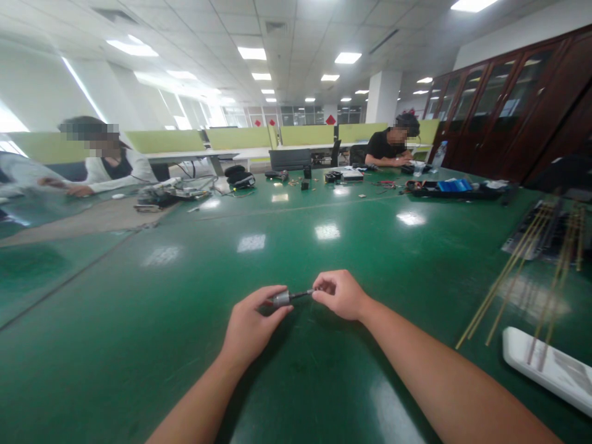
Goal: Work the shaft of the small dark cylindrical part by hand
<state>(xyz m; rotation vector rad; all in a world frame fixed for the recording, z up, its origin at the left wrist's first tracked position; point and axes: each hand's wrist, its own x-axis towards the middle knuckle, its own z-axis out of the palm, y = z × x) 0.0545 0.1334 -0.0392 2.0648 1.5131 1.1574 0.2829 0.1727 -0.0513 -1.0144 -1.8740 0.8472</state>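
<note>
My left hand (252, 324) is closed in a pinch on a small silver cylinder (280, 299), perhaps a little motor, just above the green table (194, 308). A thin dark shaft (301, 294) sticks out of the cylinder to the right. My right hand (340, 293) pinches the far end of that shaft with thumb and forefinger. Both hands meet near the middle of the view, close to the table's near edge.
Several thin brass rods (513, 271) lie at the right, some across a white tray (546, 367). Dark parts (541, 237) sit behind the rods. Two people sit at the far side among tools, cables and a blue box (454, 185). Wooden cabinets (509, 105) line the right wall.
</note>
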